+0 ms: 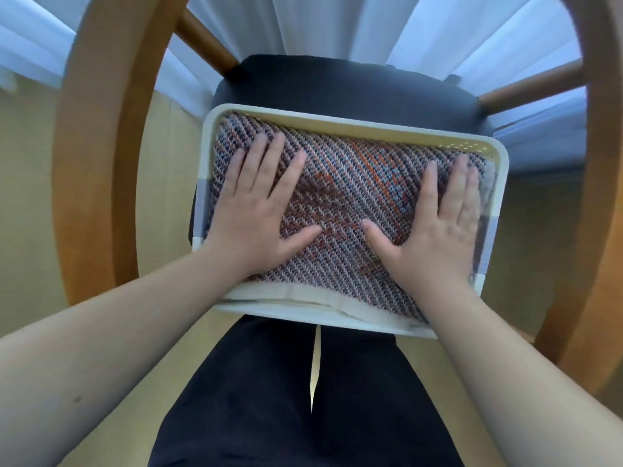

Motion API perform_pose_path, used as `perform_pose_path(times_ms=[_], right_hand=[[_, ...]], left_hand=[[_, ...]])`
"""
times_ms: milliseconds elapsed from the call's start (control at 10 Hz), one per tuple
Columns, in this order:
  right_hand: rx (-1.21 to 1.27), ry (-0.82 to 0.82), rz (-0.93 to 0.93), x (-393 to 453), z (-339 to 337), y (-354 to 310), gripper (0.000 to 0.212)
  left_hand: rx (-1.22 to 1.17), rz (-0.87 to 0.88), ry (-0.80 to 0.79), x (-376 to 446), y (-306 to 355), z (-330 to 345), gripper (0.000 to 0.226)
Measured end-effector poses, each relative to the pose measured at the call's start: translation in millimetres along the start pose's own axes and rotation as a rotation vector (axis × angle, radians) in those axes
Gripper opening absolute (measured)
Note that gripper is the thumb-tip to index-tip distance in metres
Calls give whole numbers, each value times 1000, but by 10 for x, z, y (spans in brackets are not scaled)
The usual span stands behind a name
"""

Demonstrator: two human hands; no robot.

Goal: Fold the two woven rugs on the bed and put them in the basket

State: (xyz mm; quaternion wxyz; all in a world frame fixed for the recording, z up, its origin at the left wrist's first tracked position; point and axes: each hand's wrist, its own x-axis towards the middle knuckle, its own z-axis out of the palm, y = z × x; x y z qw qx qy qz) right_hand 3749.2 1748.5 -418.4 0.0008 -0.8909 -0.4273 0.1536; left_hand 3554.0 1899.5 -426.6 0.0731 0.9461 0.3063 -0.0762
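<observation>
— On the far left?
— Wooden chair arm (97, 156), curving up and around; pale floor (27, 203) past it; white curtain (303, 25) across the top.

— Next along?
— Left hand (259, 207), palm down, fingers spread wide and flat; gripping nothing; just pressing on the folded rug (350, 197); thumb pointing toward the middle.

— And the rug?
— Lying inside the basket (323, 123), filling nearly all of it; woven in slanted stripes of purple, white and orange; pale edge of cloth showing along the near side, right by the rim; one rug or two stacked there, cannot tell.

— The basket?
— Cream white, with rounded corners; little holes in the far right wall; sitting on the dark seat cushion (337, 85) of the chair; near rim just above the dark trousers (269, 399).

— Further right?
— Right hand (438, 227), also palm down and flat; fingers held close together, thumb stuck out toward the left hand; clamped on nothing; resting on the right side of the rug, fingertips near the basket's right wall; both hands well apart, bare rug between.

— Far right?
— Other wooden chair arm (600, 183), curving down; a round wooden rail (532, 85) joining it.
</observation>
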Motion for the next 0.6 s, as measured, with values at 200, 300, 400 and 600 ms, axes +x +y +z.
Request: perform_pose_path(times_ms=[200,300,400,600], right_hand=[[-16,-187,47,157,162,118,118],[46,-187,39,173,207,151,116],[81,-189,38,212,177,169,114],[201,-78,-16,66,-269,82,90]], left_hand=[[-24,-77,-145,84,-82,325,102],[-13,-94,-184,125,-78,387,102],[-2,-93,-193,137,-79,331,102],[-228,-79,-205,59,41,-311,85]])
